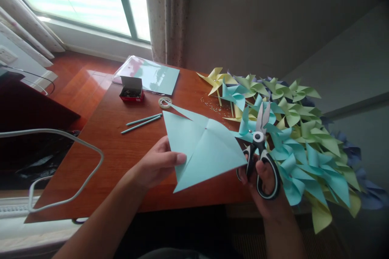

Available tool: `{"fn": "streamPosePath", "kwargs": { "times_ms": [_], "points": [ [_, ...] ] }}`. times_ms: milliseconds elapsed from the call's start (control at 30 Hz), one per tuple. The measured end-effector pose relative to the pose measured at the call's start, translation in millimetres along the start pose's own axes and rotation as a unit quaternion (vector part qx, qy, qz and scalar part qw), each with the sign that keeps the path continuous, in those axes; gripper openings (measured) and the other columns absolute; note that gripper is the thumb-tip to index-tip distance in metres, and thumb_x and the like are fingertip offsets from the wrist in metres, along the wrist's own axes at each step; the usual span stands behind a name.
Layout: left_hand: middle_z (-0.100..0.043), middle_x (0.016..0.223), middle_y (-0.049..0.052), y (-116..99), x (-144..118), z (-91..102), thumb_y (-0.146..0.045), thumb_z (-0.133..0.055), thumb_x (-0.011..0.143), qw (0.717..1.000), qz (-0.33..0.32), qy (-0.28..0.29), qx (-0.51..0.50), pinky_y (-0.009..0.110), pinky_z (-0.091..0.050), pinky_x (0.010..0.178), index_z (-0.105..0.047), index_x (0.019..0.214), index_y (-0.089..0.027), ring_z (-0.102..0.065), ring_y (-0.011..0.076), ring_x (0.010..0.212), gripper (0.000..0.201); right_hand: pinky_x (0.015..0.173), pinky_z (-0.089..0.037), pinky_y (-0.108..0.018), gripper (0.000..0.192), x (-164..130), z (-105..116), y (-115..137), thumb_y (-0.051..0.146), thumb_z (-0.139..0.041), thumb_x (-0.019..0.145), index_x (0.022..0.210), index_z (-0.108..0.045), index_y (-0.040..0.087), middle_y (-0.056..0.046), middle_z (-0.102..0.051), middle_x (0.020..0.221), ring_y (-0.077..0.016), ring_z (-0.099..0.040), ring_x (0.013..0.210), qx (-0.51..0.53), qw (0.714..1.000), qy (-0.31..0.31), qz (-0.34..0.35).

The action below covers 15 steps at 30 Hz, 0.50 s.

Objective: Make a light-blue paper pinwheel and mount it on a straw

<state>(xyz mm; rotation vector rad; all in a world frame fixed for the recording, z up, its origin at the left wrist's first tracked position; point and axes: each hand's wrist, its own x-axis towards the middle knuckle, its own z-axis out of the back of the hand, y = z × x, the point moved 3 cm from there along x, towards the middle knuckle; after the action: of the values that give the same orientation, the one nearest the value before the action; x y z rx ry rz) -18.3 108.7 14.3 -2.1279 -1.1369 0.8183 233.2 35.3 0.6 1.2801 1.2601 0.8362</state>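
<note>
My left hand (158, 162) pinches the left edge of a light blue paper square (203, 147) that has diagonal cuts from its corners toward the middle. It is held just above the wooden table (121, 149). My right hand (264, 178) holds black-and-white scissors (261, 149) by the handles, blades open and pointing up, just right of the paper. The scissors are not touching the paper.
A large heap of blue, green and yellow paper pinwheels (291, 129) fills the table's right side. Two thin blue sticks (142, 123), a tape roll (165, 102), a small red box (131, 90) and a sleeve of blue paper (148, 75) lie farther back. Small pins (214, 106) are scattered near the pinwheels.
</note>
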Motion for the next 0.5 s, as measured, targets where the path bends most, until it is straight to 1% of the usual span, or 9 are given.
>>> {"fn": "streamPosePath", "kwargs": {
  "times_ms": [33,100,167,267,300,333,400,467,500],
  "points": [
    [-0.071,0.066,0.005,2.2,-1.1,0.3,-0.028,-0.086,0.059,0.999,0.020,0.029,-0.002,0.027,-0.052,0.058,-0.078,0.080,-0.014,-0.067,0.0195,0.060,0.027,0.056,-0.044,-0.027,0.024,3.9,-3.5,1.0,0.047,-0.069,0.089,0.098,-0.066,0.024,-0.003,-0.066,0.090,-0.0149,-0.055,0.065,0.010,1.000,-0.009,-0.002],
    [-0.074,0.071,0.005,6.5,-2.4,2.3,-0.028,-0.088,0.060,0.996,0.052,0.078,-0.002,0.026,-0.052,0.060,-0.079,0.085,-0.015,-0.069,0.0213,0.066,0.030,0.058,-0.046,-0.028,0.024,9.4,-10.3,3.9,0.045,-0.072,0.086,0.099,-0.067,0.024,-0.002,-0.065,0.090,-0.0154,-0.055,0.065,0.000,1.000,-0.004,0.001],
    [-0.076,0.076,0.006,9.2,-2.0,5.5,-0.029,-0.089,0.061,0.994,0.064,0.091,0.013,0.025,-0.052,0.061,-0.080,0.093,-0.016,-0.071,0.0226,0.071,0.035,0.061,-0.048,-0.029,0.025,12.1,-14.5,7.0,0.041,-0.076,0.082,0.098,-0.068,0.023,-0.002,-0.065,0.091,-0.0163,-0.056,0.068,-0.037,0.999,-0.009,0.022],
    [-0.078,0.082,0.006,9.2,-0.3,5.4,-0.030,-0.088,0.064,0.993,0.074,0.090,0.019,0.025,-0.051,0.061,-0.080,0.098,-0.016,-0.070,0.0214,0.071,0.038,0.071,-0.050,-0.030,0.023,13.2,-16.0,9.0,0.035,-0.080,0.077,0.093,-0.068,0.023,-0.002,-0.067,0.094,-0.0193,-0.060,0.082,-0.083,0.993,-0.053,0.071],
    [-0.078,0.084,0.007,8.0,0.4,3.9,-0.033,-0.087,0.067,0.993,0.073,0.086,0.014,0.025,-0.050,0.061,-0.080,0.099,-0.015,-0.070,0.0209,0.069,0.038,0.074,-0.050,-0.030,0.022,13.4,-16.2,8.5,0.034,-0.081,0.077,0.091,-0.068,0.023,-0.001,-0.067,0.092,-0.0200,-0.060,0.085,-0.089,0.990,-0.067,0.083],
    [-0.078,0.085,0.008,6.2,1.3,1.9,-0.039,-0.085,0.070,0.994,0.068,0.081,0.006,0.026,-0.050,0.062,-0.079,0.101,-0.015,-0.070,0.0213,0.069,0.039,0.075,-0.050,-0.031,0.021,13.6,-16.7,7.5,0.034,-0.080,0.077,0.090,-0.067,0.023,-0.001,-0.066,0.090,-0.0200,-0.060,0.084,-0.092,0.989,-0.076,0.089],
    [-0.078,0.088,0.010,1.9,3.2,-2.6,-0.055,-0.076,0.077,0.996,0.046,0.070,-0.014,0.031,-0.052,0.066,-0.078,0.106,-0.013,-0.070,0.0256,0.075,0.051,0.075,-0.050,-0.031,0.021,14.3,-17.8,5.6,0.033,-0.081,0.077,0.089,-0.066,0.023,0.000,-0.064,0.085,-0.0186,-0.059,0.080,-0.086,0.986,-0.098,0.100],
    [-0.077,0.090,0.013,-1.5,5.4,-5.7,-0.068,-0.066,0.081,0.998,0.013,0.061,-0.026,0.035,-0.053,0.071,-0.076,0.110,-0.012,-0.070,0.0301,0.081,0.064,0.074,-0.049,-0.031,0.023,15.0,-19.3,4.7,0.033,-0.081,0.077,0.091,-0.066,0.023,0.001,-0.063,0.086,-0.0168,-0.058,0.077,-0.072,0.983,-0.127,0.109],
    [-0.077,0.090,0.013,-2.3,6.4,-6.3,-0.071,-0.062,0.082,0.998,-0.002,0.057,-0.026,0.036,-0.052,0.071,-0.076,0.109,-0.012,-0.070,0.0302,0.081,0.067,0.074,-0.049,-0.030,0.023,15.4,-20.5,4.6,0.033,-0.081,0.078,0.092,-0.065,0.024,0.001,-0.063,0.087,-0.0163,-0.058,0.077,-0.068,0.981,-0.141,0.113]
  ]
}}
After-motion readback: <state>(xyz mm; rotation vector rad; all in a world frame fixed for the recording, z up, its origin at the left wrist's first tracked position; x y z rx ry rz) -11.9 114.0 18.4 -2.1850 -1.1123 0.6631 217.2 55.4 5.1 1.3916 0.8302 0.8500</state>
